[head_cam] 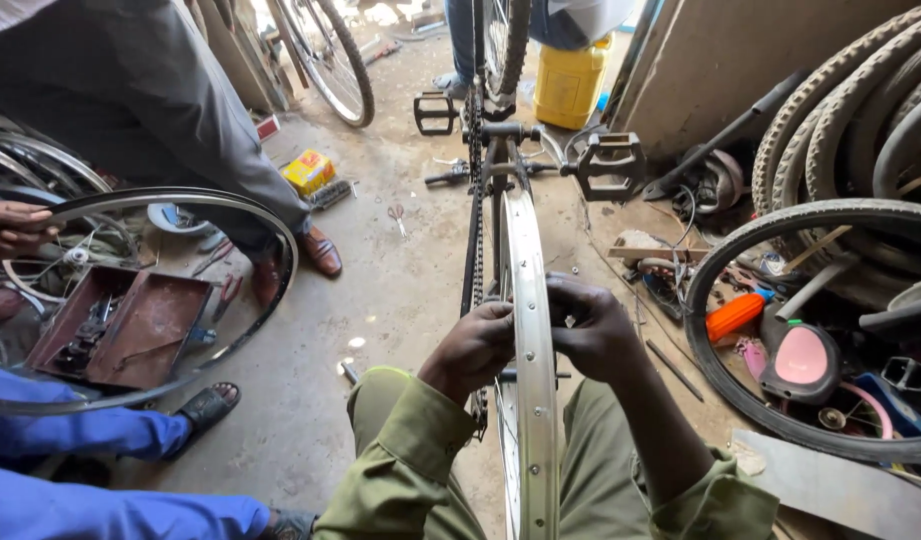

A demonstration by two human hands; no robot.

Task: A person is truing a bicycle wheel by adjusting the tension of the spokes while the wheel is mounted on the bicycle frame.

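Silver bicycle rim [528, 330] stands upright between the person's knees, edge-on to the camera, with both hands pressed to it from either side. The left hand [475, 345] is closed against the rim's left face, fingers curled in; the right hand [592, 325] is clenched at the rim's right edge, and it may be pinching something small there, though the fingers hide it. Just beyond the hands the rim sits in an upturned bicycle frame [502, 150], with the chain [473, 230] running down beside the left hand and two black pedals [608, 165] sticking out farther ahead. To the right of the right hand, on the floor, lie a mounted tyre [715, 345], an orange handle [735, 313] and a pink part [802, 357]. Well to the left of the left hand, another person's hand [12, 226] holds a bare dark rim [195, 200] over a rusty red tool tray [145, 330]. A yellow jerrycan [570, 85] stands far ahead.
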